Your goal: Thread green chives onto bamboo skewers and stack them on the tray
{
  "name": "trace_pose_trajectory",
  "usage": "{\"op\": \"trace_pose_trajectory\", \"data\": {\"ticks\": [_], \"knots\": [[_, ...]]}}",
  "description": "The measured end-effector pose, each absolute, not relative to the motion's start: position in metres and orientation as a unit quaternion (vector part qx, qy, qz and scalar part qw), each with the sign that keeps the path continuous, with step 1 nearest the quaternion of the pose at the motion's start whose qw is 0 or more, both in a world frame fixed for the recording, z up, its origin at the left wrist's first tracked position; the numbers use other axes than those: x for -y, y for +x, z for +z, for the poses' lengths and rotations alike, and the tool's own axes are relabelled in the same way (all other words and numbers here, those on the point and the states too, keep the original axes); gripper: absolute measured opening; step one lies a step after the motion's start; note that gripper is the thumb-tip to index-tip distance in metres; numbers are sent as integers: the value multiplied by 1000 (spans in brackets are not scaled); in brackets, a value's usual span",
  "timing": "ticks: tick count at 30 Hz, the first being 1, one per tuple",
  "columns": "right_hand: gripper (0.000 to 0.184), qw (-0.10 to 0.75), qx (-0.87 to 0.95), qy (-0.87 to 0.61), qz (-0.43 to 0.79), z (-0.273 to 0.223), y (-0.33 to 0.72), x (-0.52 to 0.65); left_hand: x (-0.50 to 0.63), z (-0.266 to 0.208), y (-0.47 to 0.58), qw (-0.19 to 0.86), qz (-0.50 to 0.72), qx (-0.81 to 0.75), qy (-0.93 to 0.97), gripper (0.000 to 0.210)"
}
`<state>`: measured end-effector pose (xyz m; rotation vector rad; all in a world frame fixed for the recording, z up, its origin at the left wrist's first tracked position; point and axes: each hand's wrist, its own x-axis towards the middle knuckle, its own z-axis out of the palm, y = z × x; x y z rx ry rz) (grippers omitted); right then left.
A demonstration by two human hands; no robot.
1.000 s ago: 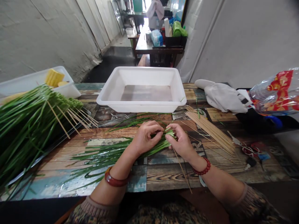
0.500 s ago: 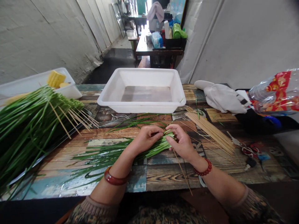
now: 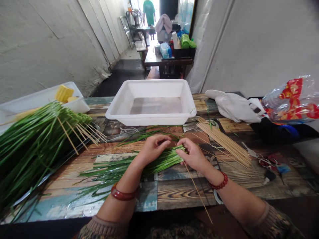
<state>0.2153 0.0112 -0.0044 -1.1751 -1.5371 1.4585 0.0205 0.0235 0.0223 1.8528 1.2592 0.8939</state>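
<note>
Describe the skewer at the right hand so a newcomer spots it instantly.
On the wood-patterned table, find the bunch of green stalks near the middle. At its right end, from the right hand, a thin skewer slants toward the wearer. Unlike the pile of skewers further right, this one juts past the table's near edge.

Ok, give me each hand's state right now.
Left hand: fingers curled over the green stalks; whether it grips any can't be told.
Right hand: closed, holding the stalks' ends.
</note>
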Motion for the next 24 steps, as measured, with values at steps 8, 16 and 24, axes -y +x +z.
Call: {"op": "trace_pose_trajectory", "data": {"ticks": [8,16,24], "knots": [[18,356,605,-442,558,-10,216,-15,-40,21,20,219,320,-514,765,21],[18,364,627,-416,549,-11,217,-14,-62,21,42,197,198,-500,820,37],[20,381,633,-410,534,-7,217,-10,-53,37,10,128,273,-568,766,16]]}}
